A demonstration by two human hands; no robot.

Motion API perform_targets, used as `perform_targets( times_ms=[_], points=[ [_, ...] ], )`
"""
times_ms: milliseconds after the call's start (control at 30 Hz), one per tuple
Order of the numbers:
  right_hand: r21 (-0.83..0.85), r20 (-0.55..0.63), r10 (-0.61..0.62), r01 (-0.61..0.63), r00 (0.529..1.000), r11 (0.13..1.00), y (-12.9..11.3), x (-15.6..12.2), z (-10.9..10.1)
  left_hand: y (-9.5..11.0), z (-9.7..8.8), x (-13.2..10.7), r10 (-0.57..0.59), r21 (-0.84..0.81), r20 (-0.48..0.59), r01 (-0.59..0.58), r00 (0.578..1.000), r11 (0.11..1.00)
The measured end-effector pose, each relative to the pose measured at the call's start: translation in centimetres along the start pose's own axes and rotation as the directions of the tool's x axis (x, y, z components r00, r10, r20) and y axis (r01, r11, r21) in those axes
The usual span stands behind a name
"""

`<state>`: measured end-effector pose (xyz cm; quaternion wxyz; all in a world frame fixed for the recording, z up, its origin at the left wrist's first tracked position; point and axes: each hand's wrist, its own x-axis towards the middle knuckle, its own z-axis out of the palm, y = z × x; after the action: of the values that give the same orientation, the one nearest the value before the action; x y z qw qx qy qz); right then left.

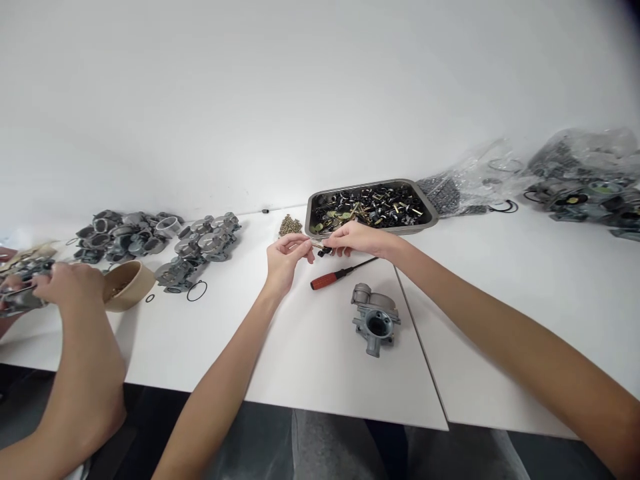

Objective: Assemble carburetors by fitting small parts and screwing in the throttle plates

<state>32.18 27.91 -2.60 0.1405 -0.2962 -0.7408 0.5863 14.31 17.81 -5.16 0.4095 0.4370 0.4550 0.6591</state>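
My left hand [286,257] and my right hand [356,239] meet above the white table [310,347], just in front of a metal tray [430,215] of small black and brass parts. Both pinch a small part [323,249] with a brass end and a black end between their fingertips. A red-handled screwdriver [340,274] lies on the table just below my hands. A grey carburetor body [374,320] rests nearer to me, under my right forearm's side.
Heaps of grey carburetor bodies [150,241] lie at the left, with a tan bowl [127,285], black O-rings [197,291] and a pile of small brass pieces [290,225]. Another person's hand [67,283] works at far left. Plastic bags of parts [580,177] sit at the right.
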Motion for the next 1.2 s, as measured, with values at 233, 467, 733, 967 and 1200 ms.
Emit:
perform_targets(
  times_ms=[233, 467, 733, 967, 1200],
  points=[
    [0.019, 0.01, -0.062, 0.062, 0.998, 0.998, 0.3, 0.2, 0.8, 0.1, 0.0, -0.1, -0.023, 0.025, 0.023, 0.023, 0.999, 0.999],
    [0.023, -0.106, -0.077, 0.08, 0.991, 0.997, -0.5, -0.2, 1.4, -0.2, -0.1, -0.2, 0.093, 0.281, 0.022, -0.095, 0.995, 0.955],
    [-0.271, -0.37, -0.203, 0.103, 0.906, 0.957, -1.1, -0.4, 4.0, -0.7, 0.9, -1.2, 0.285, 0.574, -0.006, -0.23, 0.959, 0.786],
    [-0.336, -0.272, -0.21, 0.112, 0.939, 0.935, -3.4, -2.8, 2.4, -0.1, 0.8, -1.4, 0.233, 0.501, -0.005, -0.2, 0.972, 0.842],
    [-0.247, -0.215, -0.143, 0.088, 0.966, 0.965, 1.1, -7.9, 2.4, -0.3, 1.2, -1.3, 0.267, 0.474, 0.027, -0.247, 0.963, 0.845]
  ],
)
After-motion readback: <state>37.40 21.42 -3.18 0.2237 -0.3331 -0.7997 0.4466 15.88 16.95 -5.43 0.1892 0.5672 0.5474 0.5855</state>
